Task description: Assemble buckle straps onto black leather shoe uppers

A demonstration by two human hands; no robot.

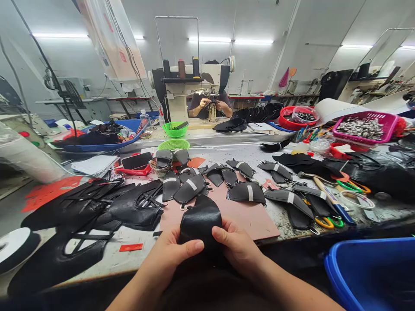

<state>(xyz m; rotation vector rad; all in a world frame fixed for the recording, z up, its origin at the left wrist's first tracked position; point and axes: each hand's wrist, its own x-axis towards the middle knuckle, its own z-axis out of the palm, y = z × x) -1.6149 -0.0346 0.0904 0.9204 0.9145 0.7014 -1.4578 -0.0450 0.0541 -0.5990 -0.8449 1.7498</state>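
Observation:
A curved black leather piece is held between my two hands over the table's front edge. My left hand grips its left side, thumb flat on the face. On the opposite edge my right hand pinches it, with that thumb on top too. The fingers behind the piece are hidden. Just beyond it lies a pinkish board. Several black padded pieces with white strips are spread on and around that board. Black strappy leather pieces lie to the left.
A hammer and scissors lie at the right. A blue bin stands below the table there. A white roll sits at the left edge. Across the table a person's hands work at a sewing machine.

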